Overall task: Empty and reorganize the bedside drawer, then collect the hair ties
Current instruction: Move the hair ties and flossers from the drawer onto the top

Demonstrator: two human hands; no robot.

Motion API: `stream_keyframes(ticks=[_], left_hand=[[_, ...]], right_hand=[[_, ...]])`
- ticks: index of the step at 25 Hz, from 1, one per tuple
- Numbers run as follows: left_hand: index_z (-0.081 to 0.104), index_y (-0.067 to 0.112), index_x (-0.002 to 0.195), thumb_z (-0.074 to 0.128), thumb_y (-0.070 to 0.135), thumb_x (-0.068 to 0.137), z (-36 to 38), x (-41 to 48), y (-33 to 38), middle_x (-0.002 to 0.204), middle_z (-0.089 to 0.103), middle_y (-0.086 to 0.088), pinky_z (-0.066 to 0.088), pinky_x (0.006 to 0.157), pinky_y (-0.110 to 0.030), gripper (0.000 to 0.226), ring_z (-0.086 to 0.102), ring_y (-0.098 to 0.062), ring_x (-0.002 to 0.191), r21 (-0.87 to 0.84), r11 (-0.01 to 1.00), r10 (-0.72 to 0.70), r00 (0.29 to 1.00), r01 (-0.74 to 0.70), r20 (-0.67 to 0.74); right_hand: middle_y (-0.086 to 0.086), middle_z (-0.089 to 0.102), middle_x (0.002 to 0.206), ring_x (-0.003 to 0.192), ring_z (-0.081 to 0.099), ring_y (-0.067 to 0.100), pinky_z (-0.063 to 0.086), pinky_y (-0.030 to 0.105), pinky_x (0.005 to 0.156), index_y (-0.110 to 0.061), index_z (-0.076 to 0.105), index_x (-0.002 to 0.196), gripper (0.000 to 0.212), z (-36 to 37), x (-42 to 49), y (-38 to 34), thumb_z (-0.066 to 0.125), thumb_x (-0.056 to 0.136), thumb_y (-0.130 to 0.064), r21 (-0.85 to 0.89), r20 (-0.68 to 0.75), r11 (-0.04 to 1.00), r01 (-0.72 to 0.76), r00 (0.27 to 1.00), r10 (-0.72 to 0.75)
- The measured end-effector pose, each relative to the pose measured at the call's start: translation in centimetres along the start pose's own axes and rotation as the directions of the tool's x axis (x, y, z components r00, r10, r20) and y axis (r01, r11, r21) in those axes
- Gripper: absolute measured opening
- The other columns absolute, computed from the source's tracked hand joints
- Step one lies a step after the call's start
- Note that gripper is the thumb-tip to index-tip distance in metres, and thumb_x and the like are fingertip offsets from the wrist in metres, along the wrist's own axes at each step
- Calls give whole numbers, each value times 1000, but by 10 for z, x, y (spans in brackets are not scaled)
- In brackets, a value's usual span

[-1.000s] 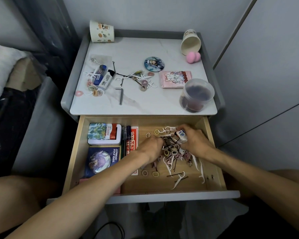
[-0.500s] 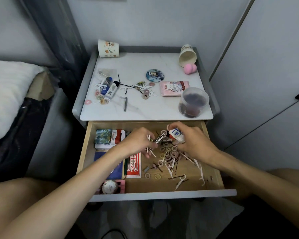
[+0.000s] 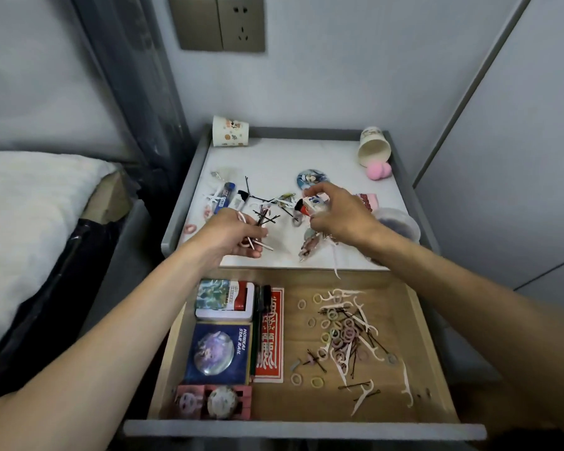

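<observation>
The wooden drawer [image 3: 435, 379] stands pulled open below the bedside table top [image 3: 280, 157]. A loose pile of small pastel hair ties [image 3: 341, 336], black bobby pins and white floss picks lies in its right half. Both hands are raised over the table top. My left hand [image 3: 232, 236] grips a bunch of bobby pins and floss picks [image 3: 262, 222]. My right hand [image 3: 339, 216] holds a small white and red lighter [image 3: 311, 203] and some clips and picks that dangle beneath it. More small items lie scattered on the table top [image 3: 222, 196].
In the drawer's left half sit a tin [image 3: 223, 299], a blue badge card [image 3: 217, 353], a red card deck [image 3: 269, 336] and a pink box [image 3: 215, 402]. The table holds two paper cups [image 3: 230, 131], a pink sponge [image 3: 378, 170], a round badge [image 3: 311, 179] and a plastic tub [image 3: 401, 222]. A bed [image 3: 30, 222] lies left.
Both hands rose out of the drawer with handfuls of small items and moved up over the table top. The camera tilted upward, bringing the wall socket into view.
</observation>
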State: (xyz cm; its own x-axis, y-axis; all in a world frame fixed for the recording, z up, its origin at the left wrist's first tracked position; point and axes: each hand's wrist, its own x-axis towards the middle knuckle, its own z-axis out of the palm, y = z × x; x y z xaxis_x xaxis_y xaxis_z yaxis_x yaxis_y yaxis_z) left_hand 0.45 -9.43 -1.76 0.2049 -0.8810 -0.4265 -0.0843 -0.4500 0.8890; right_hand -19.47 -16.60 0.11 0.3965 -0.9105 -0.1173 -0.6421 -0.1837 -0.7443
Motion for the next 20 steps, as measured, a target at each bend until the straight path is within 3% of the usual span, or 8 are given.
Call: stream_keyframes(ticks=[4,8,11,15,18,20], left_hand=[[61,-5,72,71,-7,83,-9,33,1,56,61,-12,60,51,-31,14,58,-16,39,41,998,-35,994,39,-104],[59,-4,78,73,-4,82,-13,60,2,73,65,-22,60,53,-36,15,60,-21,43,86,996,-11,985,26,-172],[60,-5,79,72,2,83,-15,73,2,70,65,-20,61,60,-46,15,61,-24,43,196,981,41,970,6,-238],[64,-8,91,60,3,86,-18,80,4,77,69,-20,61,56,-41,13,67,-28,50,337,941,102,955,-2,-279],[64,-8,87,57,0,83,-18,79,5,76,69,-22,62,57,-41,12,69,-31,55,373,928,122,952,-8,-282],[64,-9,86,59,-4,82,-18,78,6,73,67,-20,62,60,-41,9,67,-29,55,343,939,117,959,-22,-259]], right_hand=[[5,62,96,64,55,11,42,19,47,-27,58,118,46,3,42,9,68,80,-4,131,-1,986,-103,995,104],[8,61,112,74,57,13,46,24,58,-26,54,124,49,8,71,20,66,82,-4,101,-3,987,-124,992,125],[3,60,116,75,56,15,46,25,60,-28,54,125,52,16,82,24,65,81,-3,137,-41,987,-82,995,88],[-4,54,123,98,56,16,45,23,78,-25,55,134,56,16,97,24,67,83,-5,43,-30,998,-42,999,43],[5,56,133,113,57,24,50,34,94,-20,54,137,56,10,110,24,64,83,-4,-1,-68,995,-101,993,101],[10,55,138,120,54,27,47,31,96,-16,54,137,53,7,115,25,61,86,-5,-43,-125,989,-139,983,132]])
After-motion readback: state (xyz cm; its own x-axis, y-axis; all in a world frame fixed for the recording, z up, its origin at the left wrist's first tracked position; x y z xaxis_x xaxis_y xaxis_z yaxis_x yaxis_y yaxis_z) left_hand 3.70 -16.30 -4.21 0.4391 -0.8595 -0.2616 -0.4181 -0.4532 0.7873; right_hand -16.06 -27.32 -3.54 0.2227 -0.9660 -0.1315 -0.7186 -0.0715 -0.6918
